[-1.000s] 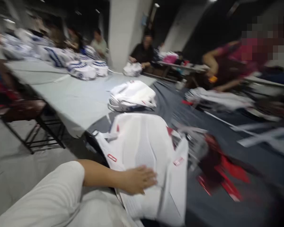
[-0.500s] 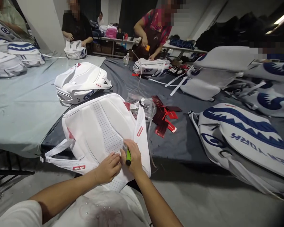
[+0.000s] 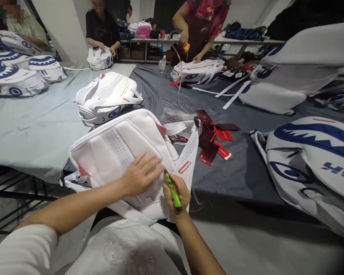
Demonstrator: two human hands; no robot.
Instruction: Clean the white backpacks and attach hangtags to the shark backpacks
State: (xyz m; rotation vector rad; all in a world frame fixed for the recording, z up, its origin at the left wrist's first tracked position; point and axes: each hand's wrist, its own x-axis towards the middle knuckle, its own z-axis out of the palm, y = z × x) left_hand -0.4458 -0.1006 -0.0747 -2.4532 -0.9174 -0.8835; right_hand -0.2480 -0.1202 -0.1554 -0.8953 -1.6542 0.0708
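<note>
Leftmost, on the pale cover of the table, a cluster of white bags with blue trim. Next, a white-and-blue bag just behind the main work. Then, at the near edge, a white backpack with back panel up and lower end toward the lap. Spreading left hand over the middle of that panel, fingers extended and gripping nothing; blurred, so cannot tell whether touching or just above. Just to the right, gripping a green marker in right hand, over the backpack's lower right part, black upper end near left fingertips. Farther right, beyond a strap, red tags on dark cover. Rightmost, a toothed-pattern bag, well apart from both hands.
</note>
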